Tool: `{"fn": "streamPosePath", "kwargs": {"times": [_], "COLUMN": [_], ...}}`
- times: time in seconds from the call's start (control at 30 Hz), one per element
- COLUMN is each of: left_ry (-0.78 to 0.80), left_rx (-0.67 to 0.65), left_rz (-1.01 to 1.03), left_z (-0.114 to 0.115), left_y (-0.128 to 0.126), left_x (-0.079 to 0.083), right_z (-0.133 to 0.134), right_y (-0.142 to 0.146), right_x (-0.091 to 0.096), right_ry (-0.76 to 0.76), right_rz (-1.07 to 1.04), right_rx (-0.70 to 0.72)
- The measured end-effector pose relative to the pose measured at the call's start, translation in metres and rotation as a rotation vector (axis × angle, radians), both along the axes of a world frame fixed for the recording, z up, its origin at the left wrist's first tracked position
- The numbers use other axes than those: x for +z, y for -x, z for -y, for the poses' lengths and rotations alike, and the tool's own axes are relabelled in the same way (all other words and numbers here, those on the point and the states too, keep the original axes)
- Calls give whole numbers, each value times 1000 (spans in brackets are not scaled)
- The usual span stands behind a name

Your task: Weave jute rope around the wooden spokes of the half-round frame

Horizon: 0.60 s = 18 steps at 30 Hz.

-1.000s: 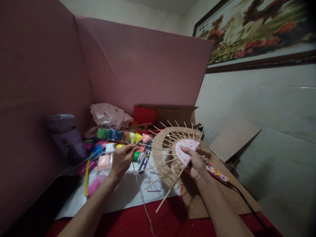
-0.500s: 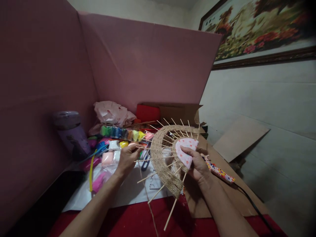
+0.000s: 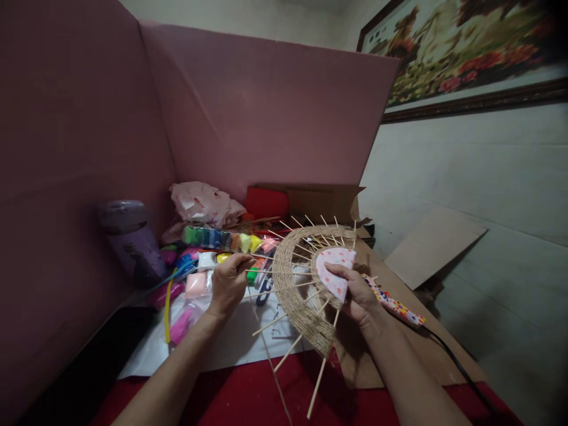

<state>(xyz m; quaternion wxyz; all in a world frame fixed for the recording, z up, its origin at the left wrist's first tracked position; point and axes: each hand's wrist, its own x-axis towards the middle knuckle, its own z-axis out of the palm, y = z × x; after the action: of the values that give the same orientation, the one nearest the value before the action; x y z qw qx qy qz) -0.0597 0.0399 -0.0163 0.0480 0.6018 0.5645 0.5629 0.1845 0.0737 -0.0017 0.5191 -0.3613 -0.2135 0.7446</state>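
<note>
My right hand (image 3: pixel 360 299) grips a half-round woven fan (image 3: pixel 284 278) by its centre, thumb on the white-and-pink spotted fabric (image 3: pixel 341 260). Thin wooden sticks radiate from that centre through a wide band of tan twine, their bare ends poking out past it. To the left of the band, my left hand (image 3: pixel 228 287) is closed in a pinch near the stick ends. A loose strand of twine (image 3: pixel 266 348) runs down from those fingers towards the front edge; the fingertips themselves are partly hidden.
Bagged coloured clay (image 3: pixel 195 285) and a purple cup (image 3: pixel 133 242) lie to the left on white paper. A blue-handled tool (image 3: pixel 265 291) is behind the fan. To the right, a floral-patterned corded tool (image 3: pixel 402 310) rests on cardboard (image 3: pixel 444 355). Pink panels (image 3: pixel 266 118) stand behind.
My left hand has turned slightly, its fingers drawn a little up and back from the stick ends. The fan has tilted slightly, while my right hand keeps the same hold.
</note>
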Motion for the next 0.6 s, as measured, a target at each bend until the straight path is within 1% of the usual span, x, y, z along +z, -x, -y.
{"fn": "streamPosePath", "kwargs": {"times": [0.1,0.2,0.33,0.5,0.6], "left_ry": [-42,-106,-169,-167,-131], "left_rx": [27,71,32,-4,-35], "left_rz": [-62,-185,-304,-303,-205], "left_z": [1,2,1,-2,-3], "left_y": [0,2,6,10,10], "left_x": [2,5,8,6,4], "right_z": [-1,-1,-2,-1,0], "right_y": [-2,-4,-6,-8,-8], "right_x": [0,0,0,5,6], "right_ry": [2,29,38,73,92], "right_rz": [18,26,23,-6,-18], "right_rx": [15,39,58,98,122]}}
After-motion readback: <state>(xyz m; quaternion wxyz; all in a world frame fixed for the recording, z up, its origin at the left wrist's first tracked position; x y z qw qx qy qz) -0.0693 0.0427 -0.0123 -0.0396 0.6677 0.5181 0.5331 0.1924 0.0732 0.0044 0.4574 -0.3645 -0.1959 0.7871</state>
